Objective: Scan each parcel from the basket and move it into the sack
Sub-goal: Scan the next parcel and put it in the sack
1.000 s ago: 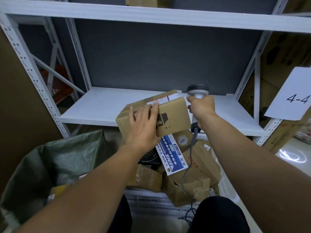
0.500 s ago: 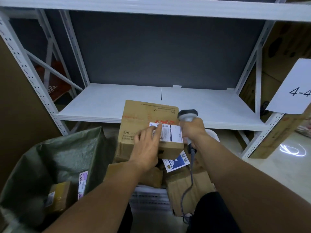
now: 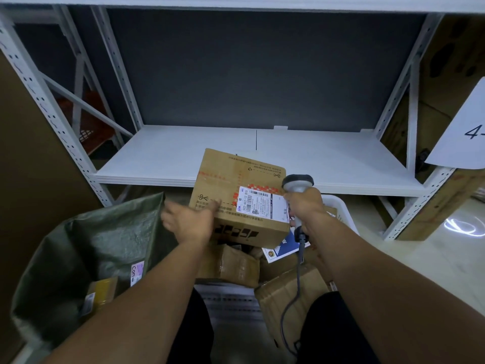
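Note:
A brown cardboard box (image 3: 236, 177) lies tilted on top of the pile in the white basket (image 3: 341, 208), its white barcode label (image 3: 262, 206) facing up. My left hand (image 3: 189, 223) is at the box's near left corner, thumb on the top face and fingers spread out past the edge. My right hand (image 3: 304, 206) grips a grey corded scanner (image 3: 298, 182) just right of the label, head tipped toward it. The green sack (image 3: 105, 232) stands open at the left with a yellow-taped parcel (image 3: 102, 290) inside.
More brown parcels (image 3: 228, 264) and a blue-and-white envelope (image 3: 280, 250) fill the basket under the box. A white metal shelf (image 3: 170, 158) runs behind it. A paper sign (image 3: 467, 127) hangs at the right. My knees are at the bottom edge.
The box has tipped label-up and come down onto the pile. My left hand slid left off the label. The scanner has come down beside the label.

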`<state>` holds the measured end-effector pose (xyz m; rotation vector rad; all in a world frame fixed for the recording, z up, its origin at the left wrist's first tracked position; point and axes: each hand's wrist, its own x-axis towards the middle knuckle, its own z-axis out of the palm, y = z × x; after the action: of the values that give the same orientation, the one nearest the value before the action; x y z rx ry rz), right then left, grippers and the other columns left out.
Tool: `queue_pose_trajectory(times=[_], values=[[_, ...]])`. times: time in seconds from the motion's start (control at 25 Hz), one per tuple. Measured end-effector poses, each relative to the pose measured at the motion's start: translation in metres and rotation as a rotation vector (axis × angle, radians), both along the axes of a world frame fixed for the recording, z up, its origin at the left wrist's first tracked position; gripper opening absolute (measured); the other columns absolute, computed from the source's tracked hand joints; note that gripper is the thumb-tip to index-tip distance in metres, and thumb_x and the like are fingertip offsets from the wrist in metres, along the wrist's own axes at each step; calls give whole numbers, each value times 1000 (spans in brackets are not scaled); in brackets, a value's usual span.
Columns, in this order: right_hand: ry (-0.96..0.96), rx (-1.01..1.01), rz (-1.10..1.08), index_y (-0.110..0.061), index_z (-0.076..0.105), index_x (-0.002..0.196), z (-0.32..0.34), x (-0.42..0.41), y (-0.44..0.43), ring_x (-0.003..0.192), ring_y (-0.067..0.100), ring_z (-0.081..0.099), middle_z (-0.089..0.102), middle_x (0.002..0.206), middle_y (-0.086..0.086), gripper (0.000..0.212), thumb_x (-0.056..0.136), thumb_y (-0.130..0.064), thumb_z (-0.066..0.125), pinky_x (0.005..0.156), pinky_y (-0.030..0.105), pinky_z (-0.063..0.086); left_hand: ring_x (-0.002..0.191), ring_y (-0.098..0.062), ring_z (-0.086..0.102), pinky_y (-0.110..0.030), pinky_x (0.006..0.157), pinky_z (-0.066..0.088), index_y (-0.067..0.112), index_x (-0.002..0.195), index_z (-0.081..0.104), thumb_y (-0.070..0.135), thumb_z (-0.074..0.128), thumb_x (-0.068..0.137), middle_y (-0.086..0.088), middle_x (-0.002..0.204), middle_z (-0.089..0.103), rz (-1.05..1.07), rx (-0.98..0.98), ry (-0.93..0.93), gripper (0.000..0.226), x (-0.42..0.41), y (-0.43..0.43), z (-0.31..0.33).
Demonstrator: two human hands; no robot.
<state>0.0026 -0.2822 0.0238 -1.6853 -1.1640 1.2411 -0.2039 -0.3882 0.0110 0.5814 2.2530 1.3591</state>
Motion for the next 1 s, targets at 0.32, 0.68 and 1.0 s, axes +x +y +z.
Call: queue_pose_trajectory(times=[0.32,0.68,1.0], values=[[-5,12,25,-19,53,91,9,-4,0,89,35,73,73,96,15,13,90,-24,65,83,58,60,108,-27,67,-50,107,48,15,136,48,62,94,38,-9,113,72,-87,167,-731,118,2,-9,-9],[6,2,44,-17,56,94,14,-8,0,89,36,73,74,95,16,14,90,-23,68,80,58,61,107,-23,63,-43,104,49,13,140,43,48,91,66,-9,117,68,-34,244,-762,94,-1,-7,-16],[16,4,90,-18,62,100,17,-12,3,85,37,75,76,88,14,28,79,-33,71,74,59,62,117,-28,60,-48,108,48,13,144,38,49,91,67,-11,125,63,14,294,-754,100,-5,-9,-15]])
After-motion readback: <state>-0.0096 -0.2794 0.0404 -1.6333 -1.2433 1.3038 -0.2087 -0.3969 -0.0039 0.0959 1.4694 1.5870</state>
